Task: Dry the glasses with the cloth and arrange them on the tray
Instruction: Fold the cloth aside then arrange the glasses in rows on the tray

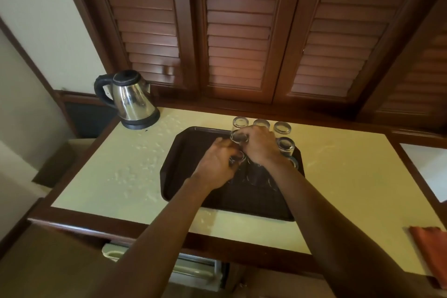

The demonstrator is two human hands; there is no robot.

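Both hands work over the far end of the tray (183,186). Left hand (219,164) curls its fingers round a small clear glass (237,158) standing on the tray, and right hand (260,146) grips a second glass (239,136) just beyond it, near the tray's far rim. Around them stand more clear glasses: a back row of three (261,123) along the far edge, one (286,144) to the right of the right hand, and another partly hidden behind the right wrist (293,161). Whether the back row sits inside the tray's rim or just past it on the counter (121,167) is hard to tell.

The orange cloth (429,247) lies well apart at the counter's near right edge, touched by neither hand, so the drying looks finished or set aside, and the work in hand seems to be lining the glasses up. The near part of the tray holds nothing. A steel electric kettle (131,101) stands at the counter's far left corner, before louvred wooden doors (237,31).
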